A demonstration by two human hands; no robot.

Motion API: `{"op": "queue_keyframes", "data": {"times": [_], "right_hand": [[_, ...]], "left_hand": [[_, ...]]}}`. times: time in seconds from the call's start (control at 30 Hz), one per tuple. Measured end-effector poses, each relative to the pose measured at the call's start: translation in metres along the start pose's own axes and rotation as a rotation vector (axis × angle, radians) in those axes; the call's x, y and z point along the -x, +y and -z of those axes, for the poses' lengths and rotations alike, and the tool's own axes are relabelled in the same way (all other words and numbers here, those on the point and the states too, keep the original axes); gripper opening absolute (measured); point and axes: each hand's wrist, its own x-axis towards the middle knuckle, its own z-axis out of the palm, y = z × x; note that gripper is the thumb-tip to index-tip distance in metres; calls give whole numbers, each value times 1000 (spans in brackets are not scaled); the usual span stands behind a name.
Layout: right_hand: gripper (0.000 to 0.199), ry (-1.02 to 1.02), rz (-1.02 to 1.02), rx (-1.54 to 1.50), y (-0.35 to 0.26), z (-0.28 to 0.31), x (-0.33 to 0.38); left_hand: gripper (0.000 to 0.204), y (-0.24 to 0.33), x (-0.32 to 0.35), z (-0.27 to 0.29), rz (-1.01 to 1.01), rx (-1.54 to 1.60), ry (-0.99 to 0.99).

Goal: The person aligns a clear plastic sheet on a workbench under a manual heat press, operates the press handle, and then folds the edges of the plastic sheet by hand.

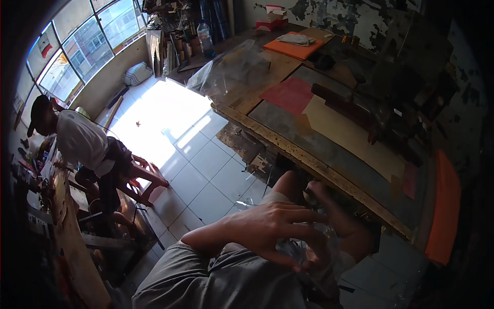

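My left hand (280, 225) reaches across my lap from the left, its back turned up. Its fingers curve down toward the thumb, closed on thin clear plastic (332, 246) that hangs around the fingertips. How far the plastic extends is hard to see. Just beneath those fingertips lies a dark area where my right hand seems to be; its fingers are hidden in shadow. Grey shorts (216, 280) cover my lap, and my bare legs (355, 234) are bent in front of the worktable.
A worktable (319, 177) with a worn edge carries pink and tan sheets, a dark bar-shaped tool (342, 108) and an orange board (296, 47). Clear plastic (231, 69) drapes its far corner. An orange sheet (443, 206) hangs at right. At left, another person (85, 136) bends over a bench.
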Motion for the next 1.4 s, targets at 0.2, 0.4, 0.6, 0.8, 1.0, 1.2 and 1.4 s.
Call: {"op": "queue_keyframes", "data": {"times": [0.2, 0.4, 0.6, 0.8, 1.0, 1.2, 1.4], "right_hand": [[70, -22, -30, -42, 6, -5, 2], [71, 19, -92, -37, 3, -2, 18], [72, 86, -201, -46, 5, 0, 42], [73, 98, -261, -47, 10, -1, 53], [74, 99, -284, -46, 14, -3, 51], [76, 85, -295, -45, 15, -5, 51], [77, 55, -304, -52, 19, -7, 50]], "left_hand": [[61, 0, 14, 3, 26, -17, 9], [59, -7, 6, -1, -19, 80, 8], [52, -19, 1, 2, 10, 106, 37], [46, -34, -10, 5, -10, 130, 85], [38, -34, -3, 8, 2, 89, 78], [38, -31, 5, 12, 103, 98, 78], [38, -37, 7, 5, 129, 54, 106]]}}
